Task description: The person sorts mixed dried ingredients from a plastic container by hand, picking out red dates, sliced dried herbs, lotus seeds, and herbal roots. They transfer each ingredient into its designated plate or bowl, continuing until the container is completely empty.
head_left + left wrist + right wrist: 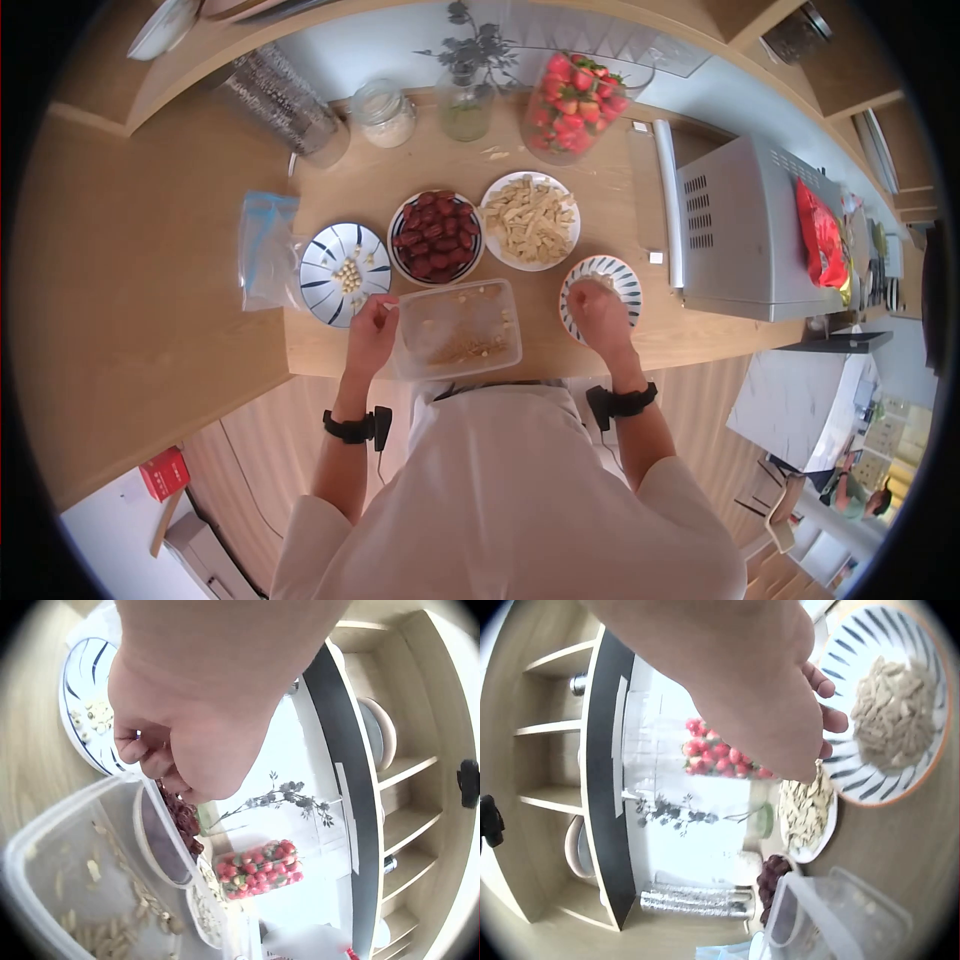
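My left hand [371,338] is beside the left rim of a clear plastic box [425,368]; in the left wrist view the hand [187,720] has curled fingers, nothing visible in them. Small pale pieces lie in the box [45,862]. Left of it, a blue-striped plate [322,300] bears small round pale pieces [347,276]. My right hand [603,325] hovers over an orange-rimmed plate [630,285]. In the right wrist view, its loosely bent fingers [834,720] are apart, beside a heap of pale elongated pieces [892,712].
Behind the box stand a bowl of dark red dates [437,238] and a white plate of pale slices [530,222]. Strawberries [575,105], a vase [465,110] and a jar [384,115] line the back. A plastic bag [266,250] lies left, a grey appliance [735,235] right.
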A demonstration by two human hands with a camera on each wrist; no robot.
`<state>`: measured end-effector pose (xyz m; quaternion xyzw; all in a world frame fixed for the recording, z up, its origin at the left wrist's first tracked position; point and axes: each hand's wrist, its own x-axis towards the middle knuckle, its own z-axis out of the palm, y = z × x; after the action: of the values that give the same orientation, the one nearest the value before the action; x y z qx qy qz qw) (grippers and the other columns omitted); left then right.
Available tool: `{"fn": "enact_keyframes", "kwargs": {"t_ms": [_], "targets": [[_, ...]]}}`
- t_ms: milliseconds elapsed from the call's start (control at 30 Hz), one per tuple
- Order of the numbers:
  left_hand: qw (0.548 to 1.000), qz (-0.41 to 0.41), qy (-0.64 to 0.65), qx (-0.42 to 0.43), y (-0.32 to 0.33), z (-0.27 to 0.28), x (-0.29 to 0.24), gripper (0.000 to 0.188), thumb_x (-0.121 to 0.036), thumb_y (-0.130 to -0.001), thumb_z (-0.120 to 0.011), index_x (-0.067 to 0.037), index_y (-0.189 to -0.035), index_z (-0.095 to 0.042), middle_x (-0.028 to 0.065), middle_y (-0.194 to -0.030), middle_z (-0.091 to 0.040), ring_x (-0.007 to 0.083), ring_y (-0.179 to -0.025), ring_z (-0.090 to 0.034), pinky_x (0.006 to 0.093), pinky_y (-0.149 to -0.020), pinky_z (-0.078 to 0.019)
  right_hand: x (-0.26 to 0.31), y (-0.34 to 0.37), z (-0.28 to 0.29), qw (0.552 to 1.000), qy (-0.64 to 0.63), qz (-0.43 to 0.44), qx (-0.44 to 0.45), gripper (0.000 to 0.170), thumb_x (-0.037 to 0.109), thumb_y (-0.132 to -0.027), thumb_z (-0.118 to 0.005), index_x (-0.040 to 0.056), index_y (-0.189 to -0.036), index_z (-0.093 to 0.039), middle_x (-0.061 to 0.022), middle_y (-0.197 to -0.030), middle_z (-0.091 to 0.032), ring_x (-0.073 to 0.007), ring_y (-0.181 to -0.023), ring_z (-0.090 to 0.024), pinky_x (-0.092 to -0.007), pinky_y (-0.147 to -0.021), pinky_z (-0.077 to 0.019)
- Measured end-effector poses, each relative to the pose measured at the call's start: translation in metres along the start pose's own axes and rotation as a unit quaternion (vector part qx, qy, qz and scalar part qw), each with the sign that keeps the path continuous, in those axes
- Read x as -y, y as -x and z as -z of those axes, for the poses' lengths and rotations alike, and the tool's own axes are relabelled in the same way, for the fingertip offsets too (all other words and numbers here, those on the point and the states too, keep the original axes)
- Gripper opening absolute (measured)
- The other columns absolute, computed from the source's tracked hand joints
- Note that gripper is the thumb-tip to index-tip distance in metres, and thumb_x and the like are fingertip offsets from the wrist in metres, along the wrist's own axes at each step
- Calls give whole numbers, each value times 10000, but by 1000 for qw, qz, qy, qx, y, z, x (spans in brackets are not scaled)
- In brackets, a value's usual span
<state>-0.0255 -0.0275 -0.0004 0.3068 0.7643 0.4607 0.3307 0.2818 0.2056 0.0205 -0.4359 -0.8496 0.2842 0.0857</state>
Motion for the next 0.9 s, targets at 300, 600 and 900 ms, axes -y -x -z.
{"fn": "enact_keyframes", "kwargs": {"t_ms": [300, 600, 900], "targets": [[984, -71, -146, 72, 15, -16, -22, 187, -107, -869, -654, -64, -1050, -632, 100, -726, -627, 295, -655, -610, 380, -614, -488, 59, 4, -36, 993, 70, 7, 93, 159, 280, -907, -640, 141, -962, -694, -131, -845, -695, -345, -763, -685, -445, -627, -542], [924, -118, -245, 268, -16, -109, -38, 467, -221, -792, -700, -18, -1196, -586, 173, -918, -688, 352, -886, -672, 457, -777, -529, 50, 24, -58, 993, -35, -39, 107, 274, 301, -928, -615, 47, -862, -694, -198, -822, -680, -418, -807, -653, -507, -693, -520], [917, -127, -250, 282, -31, -148, -5, 365, -188, -763, -730, 11, -1046, -614, 221, -862, -687, 374, -849, -684, 474, -751, -535, 44, 23, -65, 993, -46, -40, 105, 279, 308, -923, -613, 51, -873, -708, -227, -834, -676, -430, -833, -650, -522, -715, -517]]}}
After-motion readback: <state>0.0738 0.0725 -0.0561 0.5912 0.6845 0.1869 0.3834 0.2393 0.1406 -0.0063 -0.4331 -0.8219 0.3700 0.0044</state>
